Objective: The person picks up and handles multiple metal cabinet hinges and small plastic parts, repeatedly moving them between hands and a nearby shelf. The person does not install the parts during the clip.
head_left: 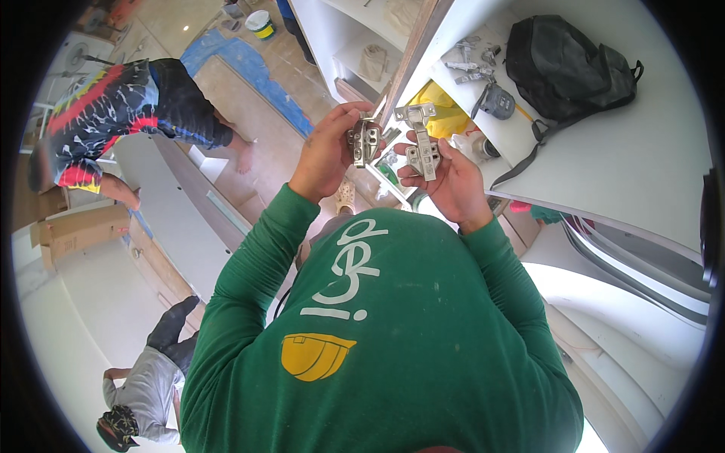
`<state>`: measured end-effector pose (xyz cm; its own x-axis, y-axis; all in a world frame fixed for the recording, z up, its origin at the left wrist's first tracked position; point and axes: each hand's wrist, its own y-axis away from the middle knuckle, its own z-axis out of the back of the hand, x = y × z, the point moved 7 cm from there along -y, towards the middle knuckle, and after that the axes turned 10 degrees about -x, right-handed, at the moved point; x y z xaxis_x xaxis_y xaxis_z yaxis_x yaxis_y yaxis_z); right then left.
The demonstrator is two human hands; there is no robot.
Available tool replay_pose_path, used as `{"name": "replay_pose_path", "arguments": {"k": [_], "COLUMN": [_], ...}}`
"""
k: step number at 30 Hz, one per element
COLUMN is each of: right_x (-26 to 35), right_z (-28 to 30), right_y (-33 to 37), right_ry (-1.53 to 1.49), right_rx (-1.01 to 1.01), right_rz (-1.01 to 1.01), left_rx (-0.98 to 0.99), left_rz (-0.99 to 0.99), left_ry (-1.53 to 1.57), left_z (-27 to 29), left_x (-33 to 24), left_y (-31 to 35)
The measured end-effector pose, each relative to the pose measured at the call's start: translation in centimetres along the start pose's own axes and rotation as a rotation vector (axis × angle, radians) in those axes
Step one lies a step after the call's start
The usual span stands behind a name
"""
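Observation:
My left hand (330,147) is closed round a silver metal cabinet hinge (365,142), held up in front of my chest. Close beside it, my right hand (458,177) grips a second cabinet hinge (424,147) between thumb and fingers, its wide cup end pointing away from me. The two hinges are apart, a short gap between them. Beyond my right hand, several more silver hinges (472,64) lie loose in a pile on the white cabinet shelf (604,162).
A black backpack (563,68) and a grey pouch (497,102) rest on the shelf, near a yellow bag (442,106). At left a person in a colourful shirt (113,113) bends over a long panel (177,211); another person (147,385) is lower left. A bucket (260,25) stands behind.

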<state>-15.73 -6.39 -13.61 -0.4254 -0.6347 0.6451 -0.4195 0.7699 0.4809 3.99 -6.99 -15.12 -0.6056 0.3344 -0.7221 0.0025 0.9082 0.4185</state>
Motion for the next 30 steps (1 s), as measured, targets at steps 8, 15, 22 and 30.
{"name": "replay_pose_path", "arguments": {"k": [8, 15, 22, 30], "right_x": [-0.5, -0.3, -0.1, -0.4], "right_z": [0.4, 0.3, 0.0, 0.5], "right_y": [-0.2, -0.2, -0.2, -0.5], "right_ry": [-0.036, -0.013, -0.047, -0.021], "right_rx": [-0.006, -0.008, 0.023, 0.054], "right_rz": [-0.020, -0.022, -0.018, 0.015], "left_rx": [0.010, 0.013, 0.034, 0.028], "left_rz": [0.023, 0.042, -0.001, -0.086], "left_ry": [0.064, 0.046, 0.052, 0.009], "left_z": [-0.3, 0.2, -0.4, -0.3], "left_x": [-0.1, 0.5, 0.0, -0.7], "left_y": [0.1, -0.3, -0.1, 0.4]}}
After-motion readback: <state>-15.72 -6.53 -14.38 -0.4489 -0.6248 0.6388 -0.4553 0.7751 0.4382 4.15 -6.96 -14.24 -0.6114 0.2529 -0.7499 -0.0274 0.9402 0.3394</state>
